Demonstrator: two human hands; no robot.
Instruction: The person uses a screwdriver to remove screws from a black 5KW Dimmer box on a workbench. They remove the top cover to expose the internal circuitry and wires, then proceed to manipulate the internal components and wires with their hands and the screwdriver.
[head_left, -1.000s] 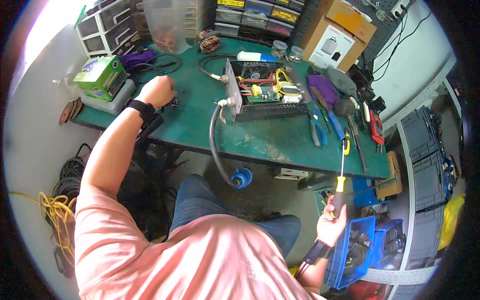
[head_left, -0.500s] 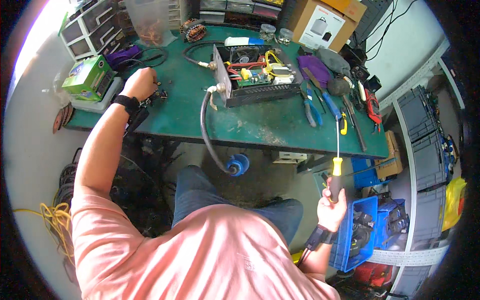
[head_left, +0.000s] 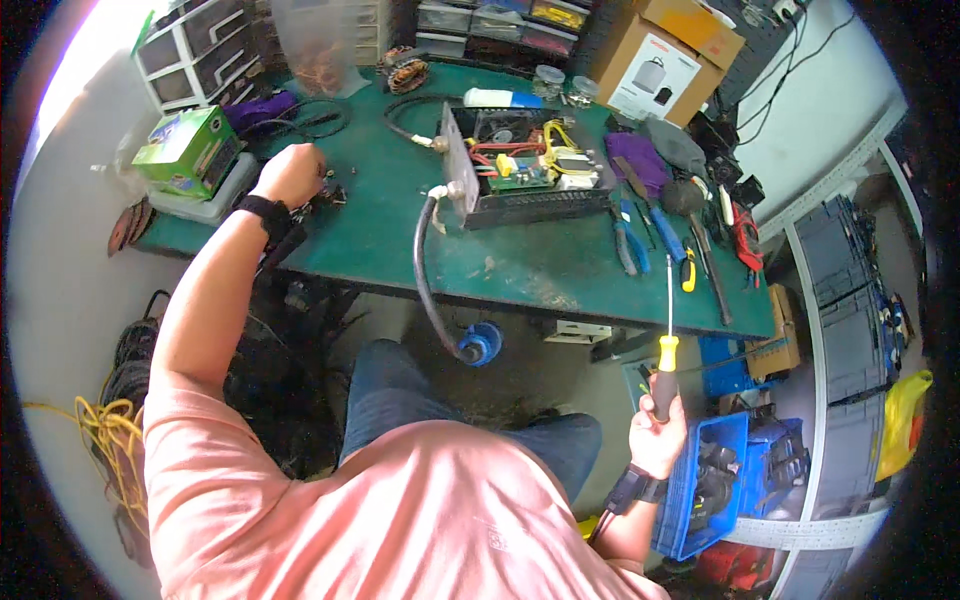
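Note:
My right hand [head_left: 655,440] is closed around the black-and-yellow handle of a screwdriver [head_left: 667,352]. The screwdriver points away from me, with its shaft tip near the table's front edge. At the left of the green table, my left hand [head_left: 290,176] is closed over small dark parts [head_left: 333,193]; its fingertips are hidden, so what it grips cannot be made out. Between the hands, farther back, stands an open metal power unit [head_left: 535,205] with yellow and red wires and a circuit board. A thick black cable [head_left: 420,262] hangs from it to a blue plug [head_left: 482,343] below the edge.
Pliers [head_left: 628,240], a hammer [head_left: 707,250] and a red-handled tool [head_left: 746,235] lie on the table's right. A green box [head_left: 187,152] sits at the left. A cardboard box [head_left: 665,60] stands behind. Blue crates [head_left: 702,485] are beside my right arm.
The view has shifted slightly, and the table sits a little lower in it. My right hand still holds the screwdriver upright in view; my left hand stays over the small dark parts.

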